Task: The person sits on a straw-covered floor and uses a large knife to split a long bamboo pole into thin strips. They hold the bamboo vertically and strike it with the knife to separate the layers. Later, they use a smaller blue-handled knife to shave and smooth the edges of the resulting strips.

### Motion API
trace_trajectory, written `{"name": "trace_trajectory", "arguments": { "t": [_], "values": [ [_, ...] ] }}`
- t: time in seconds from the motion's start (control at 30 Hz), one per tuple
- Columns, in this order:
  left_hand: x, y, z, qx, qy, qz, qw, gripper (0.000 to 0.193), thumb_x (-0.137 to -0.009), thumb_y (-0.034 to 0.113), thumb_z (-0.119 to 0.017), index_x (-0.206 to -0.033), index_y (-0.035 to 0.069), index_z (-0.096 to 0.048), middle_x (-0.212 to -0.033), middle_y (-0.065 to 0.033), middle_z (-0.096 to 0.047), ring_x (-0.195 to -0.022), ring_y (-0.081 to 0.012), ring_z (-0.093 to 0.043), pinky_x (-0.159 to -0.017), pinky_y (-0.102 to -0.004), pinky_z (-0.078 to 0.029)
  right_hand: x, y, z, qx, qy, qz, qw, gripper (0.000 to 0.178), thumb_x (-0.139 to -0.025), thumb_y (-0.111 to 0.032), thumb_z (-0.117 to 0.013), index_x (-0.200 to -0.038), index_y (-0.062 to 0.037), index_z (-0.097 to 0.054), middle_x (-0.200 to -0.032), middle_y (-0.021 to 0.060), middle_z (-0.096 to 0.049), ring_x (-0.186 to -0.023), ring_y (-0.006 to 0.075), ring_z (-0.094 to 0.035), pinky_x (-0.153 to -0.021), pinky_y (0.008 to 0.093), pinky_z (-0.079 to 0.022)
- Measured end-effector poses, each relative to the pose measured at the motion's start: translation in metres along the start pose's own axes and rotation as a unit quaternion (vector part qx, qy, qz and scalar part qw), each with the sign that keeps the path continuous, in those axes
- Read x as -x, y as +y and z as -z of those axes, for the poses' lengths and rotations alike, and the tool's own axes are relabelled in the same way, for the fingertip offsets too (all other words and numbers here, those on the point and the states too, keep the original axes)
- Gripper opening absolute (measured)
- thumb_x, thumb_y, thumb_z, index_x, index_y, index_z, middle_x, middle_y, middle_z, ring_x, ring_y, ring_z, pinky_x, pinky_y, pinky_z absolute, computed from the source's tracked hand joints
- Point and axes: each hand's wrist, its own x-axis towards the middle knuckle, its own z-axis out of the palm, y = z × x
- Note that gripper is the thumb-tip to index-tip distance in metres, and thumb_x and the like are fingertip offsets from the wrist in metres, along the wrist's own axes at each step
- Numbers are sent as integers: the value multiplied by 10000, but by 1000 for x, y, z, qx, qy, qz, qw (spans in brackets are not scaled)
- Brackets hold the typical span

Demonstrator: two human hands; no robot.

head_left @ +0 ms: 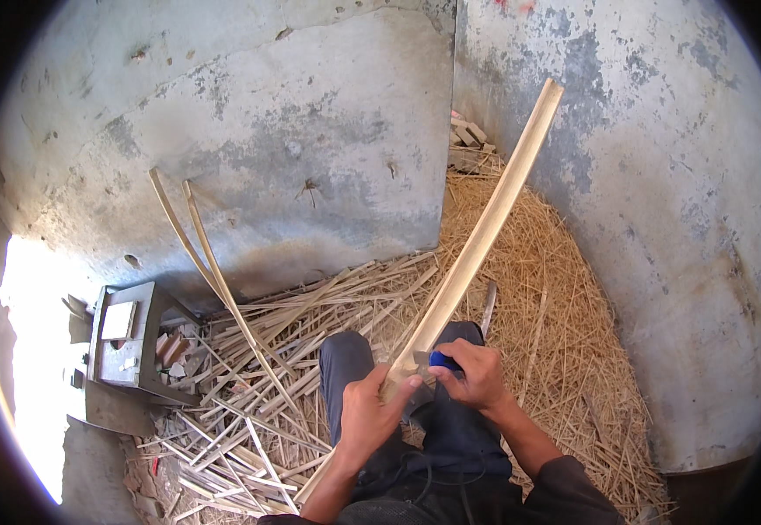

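A long split bamboo strip (492,219) slants from my lap up and away to the right, its far end raised before the wall. My left hand (372,413) is closed round its near part, thumb along the side. In my right hand (474,372) is a knife with a blue handle (444,360). Its short metal blade (422,358) lies at the strip's edge, just above my left thumb. How far the blade touches or enters the strip I cannot tell. Both hands are over my knees, in dark trousers (345,363).
Loose bamboo strips (258,437) litter the floor at the left, and straw-like shavings (564,350) heap up at the right. Two thin strips (223,289) lean against the grey wall (310,131). A worn stool (131,337) stands at the left; bricks (468,134) lie in the far corner.
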Motion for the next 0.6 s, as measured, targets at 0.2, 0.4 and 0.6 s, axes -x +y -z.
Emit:
{"name": "trace_trajectory", "arguments": {
  "t": [0.2,0.4,0.6],
  "values": [
    [-4,14,0,-19,-1,-3,1000,339,-980,292,-796,-1000,-30,-695,-682,-199,-659,-570,-346,-657,-558,-392,-485,-2,-5,-1,32,4,37,999,325,-934,-368,-798,-1029,-63,-737,-795,71,-681,-605,255,-679,-548,367,-528],
    [-6,6,-4,34,-11,-4,999,366,-1034,304,-746,-897,-14,-628,-568,-45,-587,-489,-91,-559,-475,-294,-431,-4,-11,2,42,-7,38,998,322,-914,-366,-809,-1040,-77,-743,-796,57,-682,-596,246,-675,-550,363,-528],
    [-5,-4,-5,82,-32,16,996,346,-1056,324,-720,-971,-8,-672,-589,14,-572,-506,-55,-536,-466,-268,-413,-5,-13,4,51,-16,42,998,325,-908,-372,-812,-1049,-84,-752,-809,49,-697,-575,235,-653,-546,349,-520]
  ]
}}
